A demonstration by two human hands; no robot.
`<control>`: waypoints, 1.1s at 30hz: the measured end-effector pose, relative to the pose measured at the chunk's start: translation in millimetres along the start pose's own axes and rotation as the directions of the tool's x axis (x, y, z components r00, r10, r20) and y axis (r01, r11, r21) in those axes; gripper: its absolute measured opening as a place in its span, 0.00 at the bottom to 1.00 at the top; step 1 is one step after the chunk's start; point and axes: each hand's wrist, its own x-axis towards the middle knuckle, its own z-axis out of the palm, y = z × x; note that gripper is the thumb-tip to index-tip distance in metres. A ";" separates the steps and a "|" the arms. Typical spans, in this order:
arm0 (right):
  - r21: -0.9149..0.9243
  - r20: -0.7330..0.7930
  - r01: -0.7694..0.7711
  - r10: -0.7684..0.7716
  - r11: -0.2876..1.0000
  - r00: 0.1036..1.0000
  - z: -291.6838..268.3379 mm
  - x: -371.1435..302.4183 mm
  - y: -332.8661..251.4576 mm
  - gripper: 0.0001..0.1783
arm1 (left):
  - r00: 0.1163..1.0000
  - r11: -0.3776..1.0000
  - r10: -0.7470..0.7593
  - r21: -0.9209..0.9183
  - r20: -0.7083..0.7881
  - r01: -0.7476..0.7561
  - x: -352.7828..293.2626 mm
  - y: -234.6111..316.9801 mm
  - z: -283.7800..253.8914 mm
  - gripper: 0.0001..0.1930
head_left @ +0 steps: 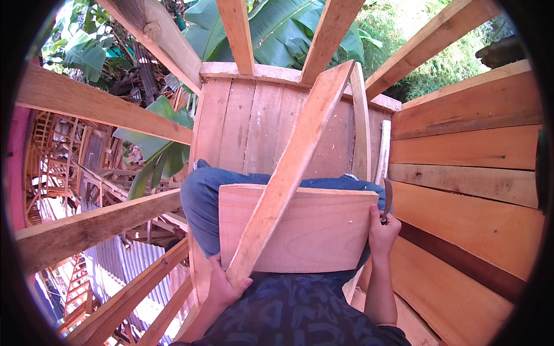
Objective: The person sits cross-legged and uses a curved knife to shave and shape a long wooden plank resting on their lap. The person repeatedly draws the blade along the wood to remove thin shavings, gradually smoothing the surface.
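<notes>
Seated high inside an unfinished timber frame, knees in blue trousers (202, 199) drawn up under a wide pale board (311, 233) lying flat across the lap; left hand (224, 285) curled at the lower left corner of that board, thumb over the bottom end of a long narrow plank (291, 167), fingers tucked underneath and out of sight; narrow plank laid diagonally over the wide board, touching it, rising up and to the right until its top end leans against the upper edge of the plank wall (254, 121) straight ahead; right hand (382, 230) closed against the right edge of the wide board, fist shut around the handle of a dark-bladed tool (388, 196), blade pointing upward just beside the board's upper right corner; kind of tool too small to tell for sure; grip on the board itself by that hand not clear enough to judge; dark patterned shirt (300, 308) at the bottom edge, both forearms coming up from it; horizontal planks of a side wall (467, 155) close on the right, reddish and pale in turn; bare rafters (239, 32) fanning overhead from the wall's top; rough beams (86, 101) crossing on the left, open gaps between them; corrugated metal roofing (124, 262) far below through those gaps; broad banana leaves (277, 26) beyond the rafters.
</notes>
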 end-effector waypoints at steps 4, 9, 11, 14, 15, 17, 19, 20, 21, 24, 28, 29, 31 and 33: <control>0.024 0.008 -0.005 0.005 1.000 1.000 -1.5 1.3 -4.1 0.18 | 1.000 0.998 -0.025 0.050 0.013 0.025 -0.2 2.8 -2.1 0.48; -0.003 0.062 -0.043 0.043 0.999 0.997 -5.8 7.3 -8.8 0.18 | 0.999 0.999 -0.034 0.011 0.015 0.034 -1.0 -2.7 -1.4 0.46; -0.075 0.094 -0.016 0.023 0.997 0.995 -10.3 8.8 -20.4 0.17 | 0.999 0.999 -0.036 0.022 0.018 0.035 0.1 -0.2 -2.7 0.46; -0.139 0.067 0.122 -0.114 0.983 0.991 -13.7 10.5 -32.3 0.17 | 0.999 0.999 -0.042 0.025 0.034 0.041 -0.3 1.4 -2.9 0.46; -0.154 0.046 0.182 -0.177 0.971 0.983 -14.2 11.0 -36.2 0.17 | 0.998 0.998 -0.059 0.002 0.038 0.059 -0.9 1.4 -3.4 0.46; -0.049 0.096 0.241 -0.235 0.969 0.967 -16.7 5.6 -64.7 0.18 | 0.997 0.998 -0.062 -0.019 0.038 0.063 -0.5 -0.5 -2.7 0.47; -0.091 0.213 0.359 -0.334 0.929 0.918 -14.4 -3.9 -88.4 0.21 | 0.999 0.999 -0.037 -0.012 0.027 0.037 0.0 -1.9 -2.0 0.47; -0.176 0.305 0.450 -0.386 0.876 0.871 -11.8 -8.4 -94.8 0.24 | 0.999 0.999 -0.036 -0.002 0.030 0.036 0.7 -0.3 -1.9 0.48; -0.197 0.373 0.511 -0.418 0.837 0.828 -4.0 -13.4 -99.0 0.26 | 0.999 0.999 -0.035 0.009 0.032 0.035 0.1 2.5 -2.5 0.48; -0.244 0.507 0.658 -0.485 0.712 0.713 19.4 -15.3 -109.3 0.32 | 0.998 1.000 -0.023 -0.010 0.054 0.023 3.2 -3.4 -3.6 0.48; -0.250 0.635 0.731 -0.463 0.635 0.619 20.6 -16.6 -124.9 0.33 | 0.996 0.999 -0.030 -0.030 0.078 0.033 0.4 -16.6 -3.2 0.47; -0.284 0.606 0.741 -0.485 0.609 0.631 22.5 -13.6 -124.3 0.33 | 0.997 0.997 0.024 0.070 0.074 -0.029 1.9 -19.0 -5.0 0.47; -0.359 0.547 0.749 -0.524 0.557 0.652 25.9 1.3 -117.6 0.33 | 0.998 0.998 0.008 0.059 0.067 -0.012 3.6 -17.3 -5.7 0.47; -0.448 0.328 0.558 -0.453 0.698 0.829 26.2 44.9 -110.0 0.33 | 0.998 0.999 -0.012 0.031 0.067 0.010 1.9 -18.1 -5.1 0.47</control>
